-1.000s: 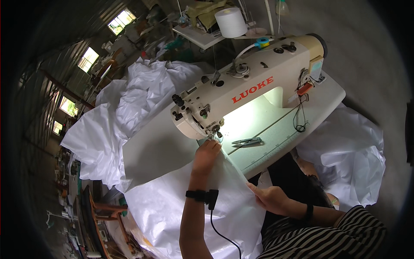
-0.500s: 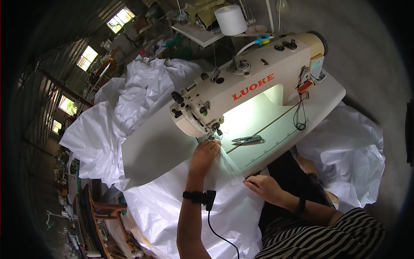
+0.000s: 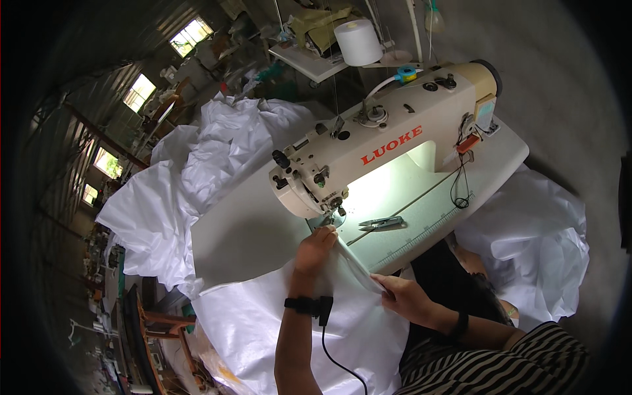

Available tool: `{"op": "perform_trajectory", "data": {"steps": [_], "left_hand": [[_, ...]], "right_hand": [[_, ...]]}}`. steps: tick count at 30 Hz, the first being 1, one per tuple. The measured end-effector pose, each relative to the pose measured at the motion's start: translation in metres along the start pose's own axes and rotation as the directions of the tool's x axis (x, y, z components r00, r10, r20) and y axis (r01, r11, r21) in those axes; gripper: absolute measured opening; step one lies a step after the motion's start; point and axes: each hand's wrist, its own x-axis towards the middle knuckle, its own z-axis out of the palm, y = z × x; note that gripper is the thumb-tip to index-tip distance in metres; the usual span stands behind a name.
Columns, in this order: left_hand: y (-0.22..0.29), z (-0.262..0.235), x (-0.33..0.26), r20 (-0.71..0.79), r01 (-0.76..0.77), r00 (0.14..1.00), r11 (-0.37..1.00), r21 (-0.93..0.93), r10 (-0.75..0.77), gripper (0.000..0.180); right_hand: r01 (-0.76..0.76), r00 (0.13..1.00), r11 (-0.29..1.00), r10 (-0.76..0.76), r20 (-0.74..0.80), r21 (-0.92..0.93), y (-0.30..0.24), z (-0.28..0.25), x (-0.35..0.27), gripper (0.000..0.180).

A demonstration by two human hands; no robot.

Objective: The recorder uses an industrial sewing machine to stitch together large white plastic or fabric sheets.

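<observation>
A white sheet of shiny fabric (image 3: 263,322) hangs over the near edge of the sewing table. My left hand (image 3: 316,249) pinches its edge close below the needle area of a cream sewing machine (image 3: 395,141). Farther right and nearer to me, my right hand (image 3: 405,296) grips the same edge between thumb and fingers. Between the two hands the edge runs as a taut, narrow folded strip. Grey thread snips (image 3: 382,224) lie on the lit table bed, right of my left hand. The needle and presser foot are partly hidden.
A large heap of white fabric (image 3: 230,141) lies at the table's far left, and more white fabric (image 3: 526,237) hangs at the right. A white thread cone (image 3: 357,42) stands behind the machine. A black cable (image 3: 336,359) trails from my left wristband.
My right hand has closed on the fabric edge, and the strip between the hands is straighter. The whole view has shifted slightly; my left hand stays near the needle.
</observation>
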Motion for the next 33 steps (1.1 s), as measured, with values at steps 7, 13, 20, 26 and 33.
{"op": "perform_trajectory", "data": {"steps": [7, 13, 20, 26, 33], "left_hand": [[0.059, -0.015, -0.008, 0.042, 0.198, 0.974, 0.930, 0.310, -0.222, 0.044], [0.059, -0.005, -0.011, -0.042, 0.279, 0.960, 0.957, 0.080, -0.276, 0.056], [0.050, -0.002, 0.004, -0.026, 0.326, 0.945, 0.945, -0.036, -0.327, 0.053], [0.048, 0.000, 0.004, -0.009, 0.378, 0.925, 0.921, -0.090, -0.380, 0.053], [0.072, 0.017, 0.005, -0.044, 0.421, 0.905, 0.873, 0.247, -0.424, 0.048]], "right_hand": [[0.187, 0.982, 0.706, -0.107, 0.159, -0.683, -0.012, 0.009, 0.008, 0.047], [0.177, 0.973, 0.763, -0.042, 0.227, -0.622, -0.025, 0.007, 0.018, 0.045], [0.193, 0.978, 0.739, -0.094, 0.185, -0.645, -0.017, 0.006, 0.032, 0.040], [0.221, 0.974, 0.704, -0.129, 0.184, -0.675, -0.017, 0.007, 0.035, 0.039], [0.193, 0.981, 0.692, -0.139, 0.134, -0.695, 0.000, 0.015, 0.040, 0.039]]}}
